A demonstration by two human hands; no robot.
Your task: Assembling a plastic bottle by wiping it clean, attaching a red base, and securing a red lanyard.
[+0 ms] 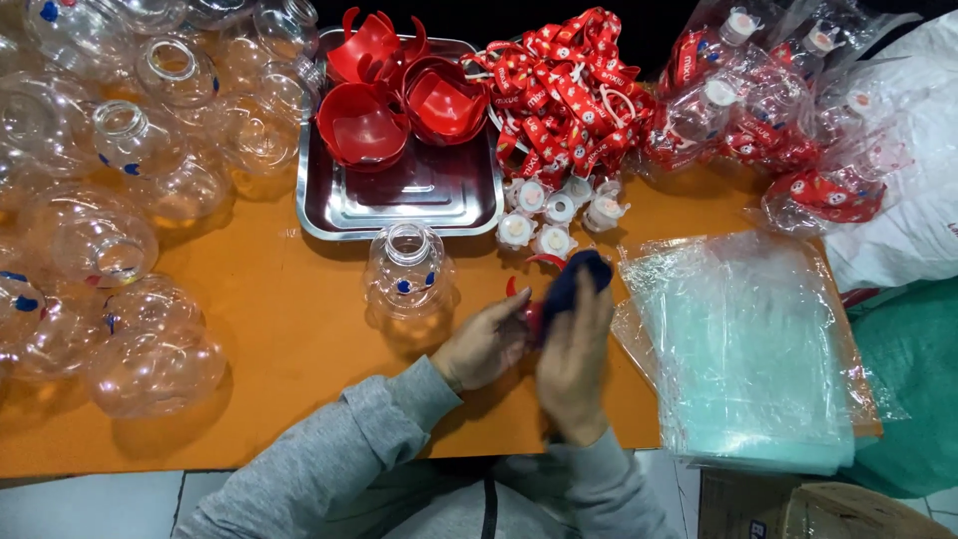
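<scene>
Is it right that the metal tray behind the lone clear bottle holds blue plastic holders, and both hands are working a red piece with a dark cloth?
Not quite: the holders in the metal tray are red, not blue, as the head view shows. The rest stands.

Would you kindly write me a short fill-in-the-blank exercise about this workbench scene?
1. The red holders lie in a metal ____.
2. The tabletop is ____ in colour.
3. The left hand and right hand meet around a small ____ part, with dark blue at the right fingertips.
4. The clear bottle nearest the hands has no ____ on.

Missing words: tray; orange; red; cap
</scene>
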